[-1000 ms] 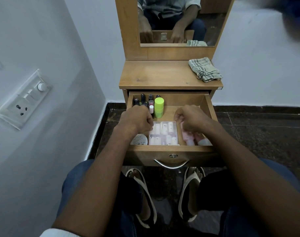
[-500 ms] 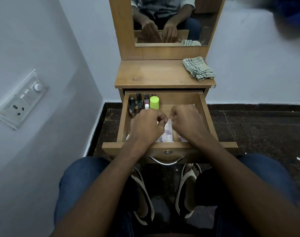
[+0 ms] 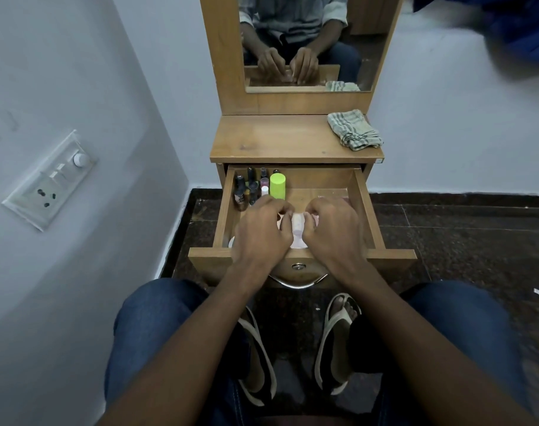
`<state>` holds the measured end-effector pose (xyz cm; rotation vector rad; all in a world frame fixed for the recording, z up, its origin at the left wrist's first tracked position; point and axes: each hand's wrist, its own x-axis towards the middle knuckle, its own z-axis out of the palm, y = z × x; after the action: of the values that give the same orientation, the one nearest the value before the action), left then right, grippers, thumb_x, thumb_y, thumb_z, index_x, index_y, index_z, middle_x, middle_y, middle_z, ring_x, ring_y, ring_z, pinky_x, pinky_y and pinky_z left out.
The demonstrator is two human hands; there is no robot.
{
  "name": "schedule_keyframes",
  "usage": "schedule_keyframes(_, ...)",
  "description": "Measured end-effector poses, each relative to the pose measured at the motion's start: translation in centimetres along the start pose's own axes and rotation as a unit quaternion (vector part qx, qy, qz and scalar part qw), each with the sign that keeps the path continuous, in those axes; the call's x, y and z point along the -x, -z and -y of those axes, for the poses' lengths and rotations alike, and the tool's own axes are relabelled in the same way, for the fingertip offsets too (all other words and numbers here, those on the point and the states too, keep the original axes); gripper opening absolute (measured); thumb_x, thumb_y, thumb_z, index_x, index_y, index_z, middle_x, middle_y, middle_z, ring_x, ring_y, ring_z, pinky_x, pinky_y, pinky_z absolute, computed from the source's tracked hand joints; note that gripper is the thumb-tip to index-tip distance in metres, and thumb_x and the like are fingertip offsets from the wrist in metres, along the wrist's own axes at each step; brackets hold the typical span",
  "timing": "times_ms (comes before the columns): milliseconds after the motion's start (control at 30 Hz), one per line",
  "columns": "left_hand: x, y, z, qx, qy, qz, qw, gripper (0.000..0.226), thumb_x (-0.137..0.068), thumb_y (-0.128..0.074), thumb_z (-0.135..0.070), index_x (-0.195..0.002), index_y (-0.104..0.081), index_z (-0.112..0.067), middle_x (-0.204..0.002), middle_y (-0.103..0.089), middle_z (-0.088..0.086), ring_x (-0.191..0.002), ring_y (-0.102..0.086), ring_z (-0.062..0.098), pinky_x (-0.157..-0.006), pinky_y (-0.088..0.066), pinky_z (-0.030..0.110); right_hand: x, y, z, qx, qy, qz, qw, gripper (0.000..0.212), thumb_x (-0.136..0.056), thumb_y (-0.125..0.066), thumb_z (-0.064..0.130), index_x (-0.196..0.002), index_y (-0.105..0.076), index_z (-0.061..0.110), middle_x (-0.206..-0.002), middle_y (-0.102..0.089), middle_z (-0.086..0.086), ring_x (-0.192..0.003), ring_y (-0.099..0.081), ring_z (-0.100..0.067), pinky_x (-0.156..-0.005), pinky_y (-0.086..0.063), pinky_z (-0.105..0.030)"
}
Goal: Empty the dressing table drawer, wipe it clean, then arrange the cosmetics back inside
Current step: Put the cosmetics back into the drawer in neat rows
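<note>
The wooden drawer of the dressing table stands pulled open in front of me. Both my hands are inside it, close together over a white and pink packet of small tubes. My left hand and my right hand have curled fingers pinching the packet's upper edge. Most of the packet is hidden under my hands. In the drawer's back left corner stand a lime green bottle and several small dark nail polish bottles. A white round lid peeks out by my left wrist.
A folded checked cloth lies on the right of the table top. The mirror rises behind it. A wall with a switch plate stands close on the left. My knees and sandalled feet sit below the drawer's handle.
The drawer has come further out towards me. Both hands moved together from either side of the packet to its middle and now pinch it.
</note>
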<state>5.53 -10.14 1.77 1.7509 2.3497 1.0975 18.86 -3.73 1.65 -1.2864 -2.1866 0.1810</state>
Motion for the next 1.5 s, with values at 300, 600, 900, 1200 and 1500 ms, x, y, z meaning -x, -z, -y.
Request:
schedule_keyframes(300, -4.1, -1.3, 0.7, -0.001, -0.089, -0.138, 0.986, 0.026, -0.1, -0.06, -0.017, -0.124, -0.069, -0.017, -0.127, -0.063, 0.002, -0.113, -0.058, 0.02, -0.093, -0.047, 0.036, -4.5, -1.6, -0.6, 0.033, 0.028, -0.101, 0.994, 0.026, -0.086, -0.061, 0.005, -0.11, -0.071, 0.01, -0.103, -0.064, -0.008, -0.091, -0.056, -0.028, -0.076, -0.042, -0.038)
schedule_keyframes(600, -8.8, -2.7, 1.1, -0.034, -0.1, -0.172, 0.979, 0.026, -0.104, -0.054, -0.016, -0.127, -0.066, -0.019, -0.138, -0.06, 0.0, -0.132, -0.054, 0.02, -0.113, -0.034, 0.037, -9.5, -3.0, -1.3, 0.037, 0.073, -0.137, 0.987, 0.033, -0.089, -0.05, 0.007, -0.116, -0.069, 0.006, -0.116, -0.064, -0.011, -0.106, -0.057, -0.029, -0.089, -0.046, -0.04)
schedule_keyframes(900, -11.4, -1.4, 2.7, -0.013, -0.117, -0.057, 0.991, 0.045, -0.093, -0.066, -0.041, -0.135, -0.059, -0.027, -0.145, -0.05, -0.005, -0.137, -0.044, 0.018, -0.108, -0.034, 0.041, -12.9, -2.7, -3.2, -0.029, 0.121, -0.029, 0.992, 0.052, -0.087, -0.066, 0.038, -0.133, -0.06, 0.016, -0.131, -0.053, -0.006, -0.124, -0.043, -0.025, -0.103, -0.036, -0.04)
schedule_keyframes(1200, -10.9, 0.3, 4.5, -0.125, -0.036, 0.053, 0.99, 0.116, -0.08, -0.078, -0.062, -0.167, -0.012, -0.024, -0.176, 0.0, 0.003, -0.16, -0.006, 0.028, -0.123, -0.016, 0.053, -11.6, -0.9, -4.4, 0.014, 0.139, 0.055, 0.989, 0.088, -0.074, -0.072, 0.054, -0.151, -0.044, 0.021, -0.155, -0.036, -0.007, -0.145, -0.028, -0.029, -0.117, -0.024, -0.051)
schedule_keyframes(1500, -11.8, -1.1, 3.7, -0.191, -0.023, -0.02, 0.981, 0.106, -0.084, -0.078, -0.058, -0.166, -0.019, -0.025, -0.176, -0.006, 0.007, -0.161, -0.012, 0.029, -0.125, -0.017, 0.053, -12.1, -1.6, -3.6, 0.133, 0.093, 0.0, 0.987, 0.082, -0.083, -0.077, 0.053, -0.149, -0.047, 0.015, -0.158, -0.037, -0.011, -0.147, -0.031, -0.034, -0.12, -0.024, -0.05)
